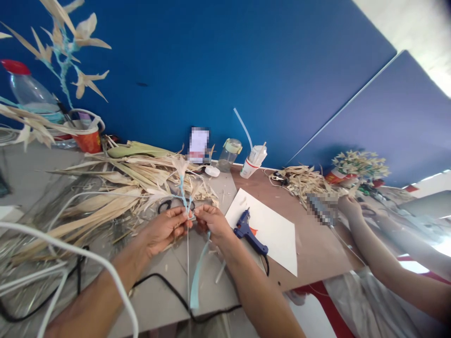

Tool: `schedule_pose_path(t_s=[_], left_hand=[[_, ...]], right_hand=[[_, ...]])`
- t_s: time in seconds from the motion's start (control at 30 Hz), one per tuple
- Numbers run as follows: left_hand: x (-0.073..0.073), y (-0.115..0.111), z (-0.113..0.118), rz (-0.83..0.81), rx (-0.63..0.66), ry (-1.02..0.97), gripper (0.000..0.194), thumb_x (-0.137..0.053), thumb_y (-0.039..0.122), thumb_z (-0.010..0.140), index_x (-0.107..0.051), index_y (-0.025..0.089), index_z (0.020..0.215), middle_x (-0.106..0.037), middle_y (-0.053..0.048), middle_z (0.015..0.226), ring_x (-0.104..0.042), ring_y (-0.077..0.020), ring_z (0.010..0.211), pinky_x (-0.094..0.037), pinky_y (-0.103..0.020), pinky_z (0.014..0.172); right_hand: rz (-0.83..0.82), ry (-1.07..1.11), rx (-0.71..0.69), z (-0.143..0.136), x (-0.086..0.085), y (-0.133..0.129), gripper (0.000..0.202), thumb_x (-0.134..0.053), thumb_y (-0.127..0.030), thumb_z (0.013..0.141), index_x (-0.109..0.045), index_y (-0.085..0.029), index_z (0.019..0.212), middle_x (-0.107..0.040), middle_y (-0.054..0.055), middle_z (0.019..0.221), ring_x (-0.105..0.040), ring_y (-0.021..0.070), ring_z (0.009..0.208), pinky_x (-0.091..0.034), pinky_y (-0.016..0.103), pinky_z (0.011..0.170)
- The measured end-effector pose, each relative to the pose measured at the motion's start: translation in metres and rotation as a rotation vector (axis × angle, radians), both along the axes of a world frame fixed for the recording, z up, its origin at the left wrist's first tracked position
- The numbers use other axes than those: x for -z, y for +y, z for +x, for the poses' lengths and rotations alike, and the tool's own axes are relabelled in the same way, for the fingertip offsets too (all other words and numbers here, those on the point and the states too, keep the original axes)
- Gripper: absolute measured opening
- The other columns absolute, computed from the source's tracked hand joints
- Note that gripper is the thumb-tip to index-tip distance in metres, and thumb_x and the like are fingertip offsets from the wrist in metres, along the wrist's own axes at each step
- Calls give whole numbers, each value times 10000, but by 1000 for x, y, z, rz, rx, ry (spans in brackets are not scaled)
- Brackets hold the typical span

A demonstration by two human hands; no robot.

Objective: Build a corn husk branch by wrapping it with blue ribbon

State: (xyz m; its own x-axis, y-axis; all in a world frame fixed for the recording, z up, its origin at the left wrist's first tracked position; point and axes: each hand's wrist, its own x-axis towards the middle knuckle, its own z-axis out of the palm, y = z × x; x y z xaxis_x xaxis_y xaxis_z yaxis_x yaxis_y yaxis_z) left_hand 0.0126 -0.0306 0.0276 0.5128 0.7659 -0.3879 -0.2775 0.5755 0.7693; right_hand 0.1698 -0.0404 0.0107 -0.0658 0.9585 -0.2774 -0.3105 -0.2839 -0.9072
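Observation:
Both my hands meet at the stem of a husk flower [179, 165], whose pale dried petals point up and away from me. Pinched on its stem is my left hand [172, 226], just below a part wrapped in light blue tape. A thin white wire hangs down beneath those fingers. My right hand [211, 219] pinches the light blue tape [199, 277] against the same stem, and the tape's loose end trails below toward the table edge. Black scissor handles [165, 205] lie just behind my fingers, partly hidden.
Dried corn husks [123, 178] spread across the left. A blue glue gun [252, 234] rests on a white board [282, 244]. Behind stand a glass jar [229, 155], a paper cup [251, 164] and a phone [199, 144]. White cables [105, 263] cross the lower left. A co-worker's hand [350, 209] is at right.

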Motion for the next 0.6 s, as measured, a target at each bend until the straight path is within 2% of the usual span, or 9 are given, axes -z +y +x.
schedule_pose_path(t_s=[0.17, 0.37, 0.43, 0.5, 0.57, 0.6], left_hand=[[5, 0, 3, 145, -43, 112, 232, -749, 332, 685, -598, 156, 685, -596, 6, 594, -376, -41, 429, -241, -180, 447], [4, 0, 4, 400, -83, 366, 275, -647, 429, 721, -587, 174, 638, -561, 13, 592, -395, -90, 477, -284, -244, 505], [3, 0, 5, 437, -81, 403, 280, -632, 436, 726, -579, 182, 620, -552, 13, 587, -399, -101, 485, -286, -254, 507], [2, 0, 6, 468, -82, 425, 294, -626, 444, 733, -573, 188, 600, -543, 12, 573, -402, -108, 487, -282, -258, 502], [3, 0, 7, 486, -90, 436, 305, -630, 453, 733, -573, 193, 585, -541, 10, 560, -406, -112, 484, -276, -258, 493], [4, 0, 8, 489, -91, 438, 307, -637, 457, 727, -574, 195, 580, -541, 10, 552, -405, -113, 479, -272, -257, 487]], right_hand=[[18, -25, -5, 0, 3, 2, 339, -816, -418, 547, -570, -187, 567, -427, -91, 382, -269, 47, 352, -176, 205, 376], [56, -68, -33, 0, 3, 1, 299, -785, -420, 600, -591, -193, 592, -427, -90, 416, -277, 59, 386, -221, 212, 406], [143, -138, -17, 2, 0, 1, 244, -769, -398, 634, -640, -191, 626, -513, -58, 499, -381, 79, 456, -302, 212, 460], [255, -190, 15, 3, -4, 0, 193, -782, -364, 630, -689, -200, 674, -628, -13, 668, -527, 121, 619, -410, 233, 584], [307, -182, 45, 3, -6, -1, 182, -802, -350, 611, -712, -215, 695, -678, 8, 789, -595, 167, 782, -459, 270, 713], [295, -153, 54, 3, -7, -1, 186, -806, -356, 607, -715, -217, 692, -684, 11, 785, -604, 179, 802, -465, 284, 740]])
